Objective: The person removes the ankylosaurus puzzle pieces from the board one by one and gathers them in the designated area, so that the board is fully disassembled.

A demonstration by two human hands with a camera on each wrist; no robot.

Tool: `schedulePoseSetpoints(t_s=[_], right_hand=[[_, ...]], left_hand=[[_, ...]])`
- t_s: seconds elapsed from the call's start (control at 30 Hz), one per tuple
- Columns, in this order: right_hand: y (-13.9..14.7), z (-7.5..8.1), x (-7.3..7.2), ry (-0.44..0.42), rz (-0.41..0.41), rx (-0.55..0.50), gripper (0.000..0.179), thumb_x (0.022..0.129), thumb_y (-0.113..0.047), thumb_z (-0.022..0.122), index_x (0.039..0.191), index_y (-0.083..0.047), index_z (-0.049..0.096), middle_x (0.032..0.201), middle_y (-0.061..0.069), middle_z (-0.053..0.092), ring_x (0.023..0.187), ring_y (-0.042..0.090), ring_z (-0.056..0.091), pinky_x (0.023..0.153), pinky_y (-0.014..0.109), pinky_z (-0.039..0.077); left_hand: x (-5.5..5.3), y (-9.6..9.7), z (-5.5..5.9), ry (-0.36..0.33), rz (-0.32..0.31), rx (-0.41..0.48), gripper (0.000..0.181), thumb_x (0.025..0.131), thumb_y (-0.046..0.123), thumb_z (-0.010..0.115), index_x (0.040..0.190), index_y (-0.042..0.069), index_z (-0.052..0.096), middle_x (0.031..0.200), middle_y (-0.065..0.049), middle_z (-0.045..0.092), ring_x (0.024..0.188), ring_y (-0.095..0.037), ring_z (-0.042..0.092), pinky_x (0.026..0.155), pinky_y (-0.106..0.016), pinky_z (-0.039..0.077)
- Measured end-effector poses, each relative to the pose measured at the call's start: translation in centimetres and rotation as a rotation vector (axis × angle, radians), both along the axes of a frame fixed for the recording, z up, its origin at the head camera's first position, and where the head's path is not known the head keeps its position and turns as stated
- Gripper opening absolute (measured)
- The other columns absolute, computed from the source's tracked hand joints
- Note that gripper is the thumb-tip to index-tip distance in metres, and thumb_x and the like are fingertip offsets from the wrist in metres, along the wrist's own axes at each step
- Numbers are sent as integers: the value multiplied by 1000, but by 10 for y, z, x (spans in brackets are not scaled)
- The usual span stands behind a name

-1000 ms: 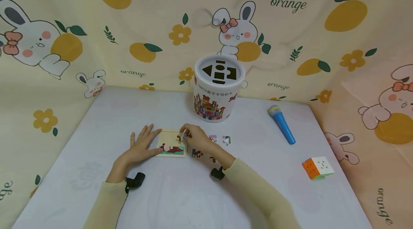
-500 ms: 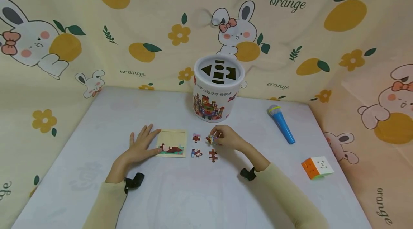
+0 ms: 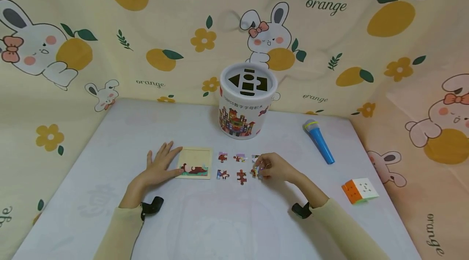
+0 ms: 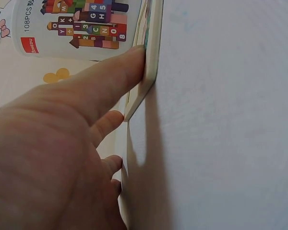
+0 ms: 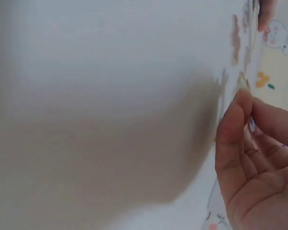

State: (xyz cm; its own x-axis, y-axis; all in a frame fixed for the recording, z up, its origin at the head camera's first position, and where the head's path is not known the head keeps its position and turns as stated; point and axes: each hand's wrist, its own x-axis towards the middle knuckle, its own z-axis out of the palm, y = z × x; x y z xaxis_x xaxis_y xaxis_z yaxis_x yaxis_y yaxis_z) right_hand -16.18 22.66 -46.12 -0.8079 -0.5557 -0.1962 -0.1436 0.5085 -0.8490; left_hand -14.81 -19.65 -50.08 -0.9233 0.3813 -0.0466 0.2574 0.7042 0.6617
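Note:
A wooden puzzle tray (image 3: 195,155) lies on the table, with picture pieces (image 3: 195,169) fitted along its near side. My left hand (image 3: 160,165) rests at its left side, fingers spread; thumb and index finger touch the frame, and the left wrist view shows the thumb (image 4: 115,72) pressing the edge. My right hand (image 3: 276,166) pinches a small jigsaw piece (image 5: 243,82) between thumb and fingertips, low over the table right of the loose pieces. Those nearby include a brown piece (image 3: 242,177) and a piece (image 3: 255,156) partly behind the fingers.
More loose jigsaw pieces lie right of the tray, such as a reddish one (image 3: 222,157). Behind stands a white bucket (image 3: 242,117) with a shape-sorter lid. A blue toy microphone (image 3: 320,144) and a puzzle cube (image 3: 360,191) are on the right.
My right hand has carried the jigsaw piece from above the tray rightward past the loose pieces, then slightly nearer to me. The left hand stays on the tray.

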Motion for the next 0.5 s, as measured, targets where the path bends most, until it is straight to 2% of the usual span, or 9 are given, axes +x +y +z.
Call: schedulePoseSetpoints(t_s=[0.2, 0.5], right_hand=[[5, -1, 8, -61, -13, -11, 14, 91, 8, 64, 104, 13, 64, 74, 20, 65, 63, 38, 68, 58, 36, 57], [6, -7, 12, -81, -36, -51, 12, 92, 6, 65, 102, 13, 66, 73, 23, 66, 59, 36, 67, 55, 34, 56]], left_hand=[[-1, -1, -3, -8, 1, 3, 78, 90, 37, 71, 153, 8, 35, 163, -28, 7, 149, -47, -4, 106, -69, -19], [-1, -1, -3, -6, 1, -2, 78, 90, 39, 71, 153, 9, 35, 163, -28, 7, 149, -47, -4, 106, -70, -19]])
